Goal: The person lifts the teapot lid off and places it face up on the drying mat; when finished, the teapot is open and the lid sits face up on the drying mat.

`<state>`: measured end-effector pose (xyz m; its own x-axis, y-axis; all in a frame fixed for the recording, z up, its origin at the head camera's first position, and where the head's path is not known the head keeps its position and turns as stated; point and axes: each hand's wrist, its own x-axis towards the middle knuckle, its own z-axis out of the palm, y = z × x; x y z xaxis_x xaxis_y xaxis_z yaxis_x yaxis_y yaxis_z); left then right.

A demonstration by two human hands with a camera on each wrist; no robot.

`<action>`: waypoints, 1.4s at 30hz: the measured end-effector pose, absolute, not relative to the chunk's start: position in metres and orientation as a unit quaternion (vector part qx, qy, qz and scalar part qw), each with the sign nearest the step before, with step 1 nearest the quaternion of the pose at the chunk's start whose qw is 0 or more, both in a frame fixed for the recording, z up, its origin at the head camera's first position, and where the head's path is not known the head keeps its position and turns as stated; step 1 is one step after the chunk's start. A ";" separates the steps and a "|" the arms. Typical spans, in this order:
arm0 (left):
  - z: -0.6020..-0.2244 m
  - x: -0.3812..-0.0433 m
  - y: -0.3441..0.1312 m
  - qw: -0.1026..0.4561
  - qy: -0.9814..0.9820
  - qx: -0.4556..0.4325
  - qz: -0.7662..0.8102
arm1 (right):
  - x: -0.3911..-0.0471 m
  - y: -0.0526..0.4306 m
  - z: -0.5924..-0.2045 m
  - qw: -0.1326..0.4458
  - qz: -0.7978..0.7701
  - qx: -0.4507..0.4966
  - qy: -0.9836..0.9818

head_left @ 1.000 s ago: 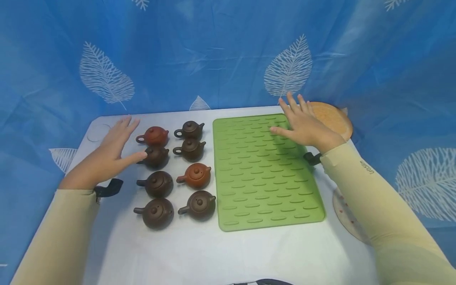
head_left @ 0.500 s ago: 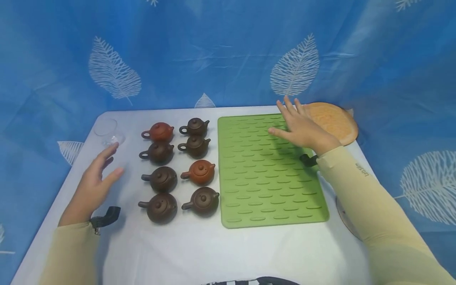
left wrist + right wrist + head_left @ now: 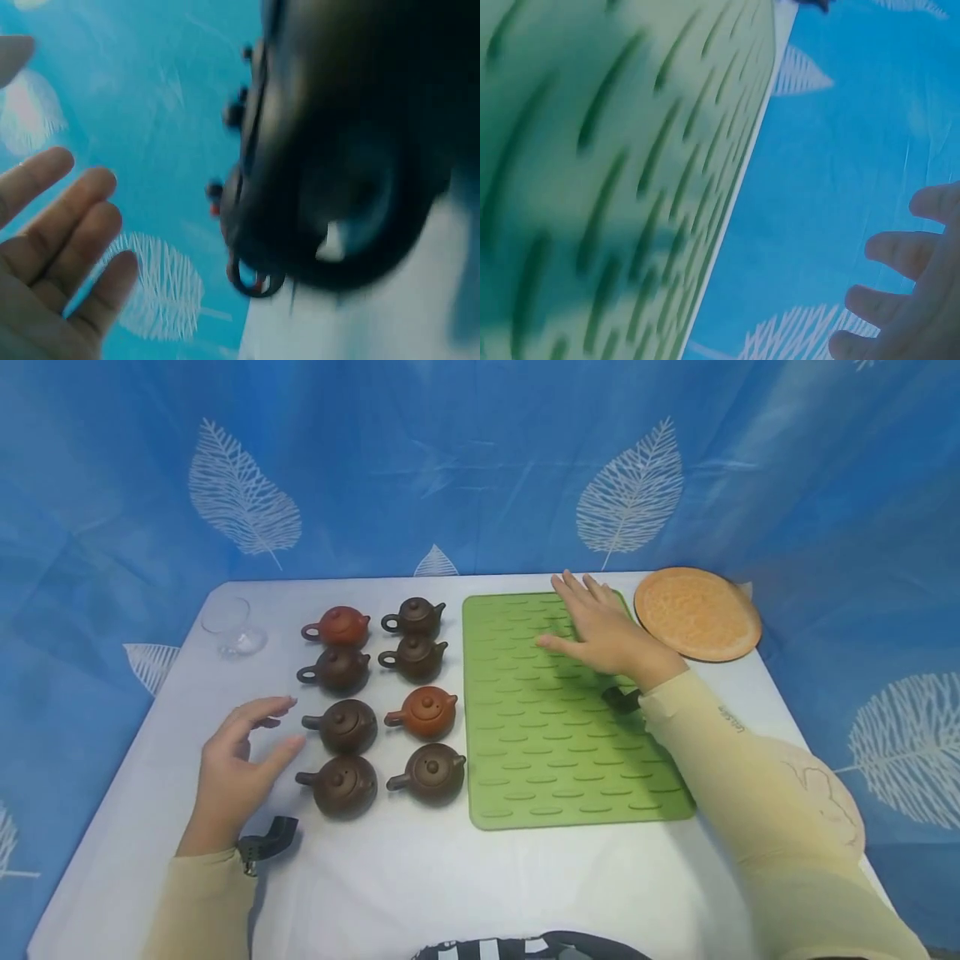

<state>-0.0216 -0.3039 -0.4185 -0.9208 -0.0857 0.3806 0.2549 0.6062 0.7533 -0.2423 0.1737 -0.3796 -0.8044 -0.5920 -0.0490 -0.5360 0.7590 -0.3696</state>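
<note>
My left hand (image 3: 234, 772) hovers just left of two dark brown teapots, the front one (image 3: 343, 787) and the one behind it (image 3: 347, 727). Its fingers are loosely bent, thumb apart, holding nothing. In the left wrist view a blurred dark teapot (image 3: 247, 202) looms beside the relaxed fingers (image 3: 82, 210). Several small clay teapots stand in two columns, mostly dark brown, with a red one (image 3: 343, 627) at the back and an orange one (image 3: 425, 712) in the right column. My right hand (image 3: 611, 631) is spread over the back right of a green ridged mat (image 3: 517, 760), nothing in it.
A clear glass vessel (image 3: 242, 642) is at the back left of the white table (image 3: 375, 877). An orange-brown round plate or mat (image 3: 701, 614) lies at the back right. A pale round piece (image 3: 832, 802) shows beside the right sleeve. A blue leaf-print cloth (image 3: 450, 468) hangs behind.
My left hand has drawn back from beside the rear teapots, then moved right toward the front ones. My right hand has shifted slightly left over the mat. The teapots keep their arrangement.
</note>
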 end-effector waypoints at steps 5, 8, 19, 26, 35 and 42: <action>-0.417 -0.021 -0.281 0.235 -0.875 -0.196 -0.374 | -0.230 0.147 -0.384 0.080 -0.183 -0.350 0.915; -0.414 -0.024 -0.267 0.224 -0.875 -0.263 -0.340 | -0.219 0.132 -0.385 0.079 -0.180 -0.379 0.904; -0.409 -0.041 -0.241 0.114 -0.885 -0.359 -0.276 | -0.186 0.094 -0.387 0.083 -0.192 -0.465 0.860; -0.411 -0.050 -0.232 0.082 -0.885 -0.377 -0.260 | -0.178 0.088 -0.390 0.071 -0.211 -0.485 0.845; -0.409 -0.050 -0.226 0.053 -0.897 -0.371 -0.236 | -0.165 0.073 -0.391 0.054 -0.235 -0.535 0.809; -0.412 -0.051 -0.225 0.049 -0.891 -0.376 -0.250 | -0.151 0.061 -0.395 0.076 -0.236 -0.569 0.784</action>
<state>-0.0506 -0.2250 -0.4122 -0.7117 0.6457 0.2766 0.6953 0.5911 0.4088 -0.1513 0.0606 -0.3946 -0.3411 -0.9282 0.1486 -0.8561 0.2415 -0.4569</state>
